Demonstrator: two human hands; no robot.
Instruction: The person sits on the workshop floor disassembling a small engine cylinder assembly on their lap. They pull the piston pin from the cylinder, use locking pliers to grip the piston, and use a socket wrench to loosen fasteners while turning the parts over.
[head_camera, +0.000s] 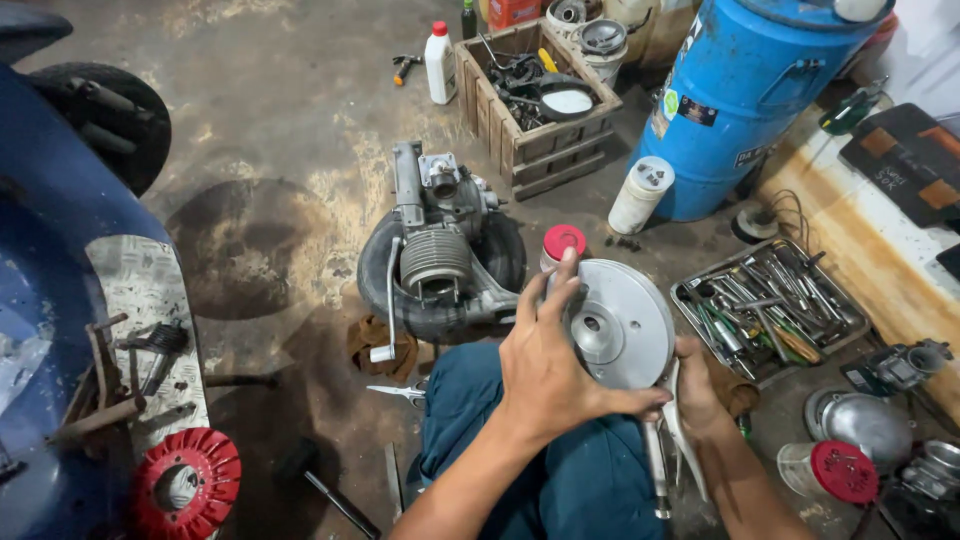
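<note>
Metal disc under left hand

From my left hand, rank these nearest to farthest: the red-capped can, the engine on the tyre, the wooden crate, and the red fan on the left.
1. Red-capped can: just above the left hand, by its fingertips.
2. Engine: up and left, on the tyre.
3. Wooden crate and red fan: both much farther, too close to call.

Both forearms bare, no sleeves, no watch, no rings, no gloves on left hand or right hand; teal-blue trousers cover lap just below grey metal disc, fabric creased at knees
</note>
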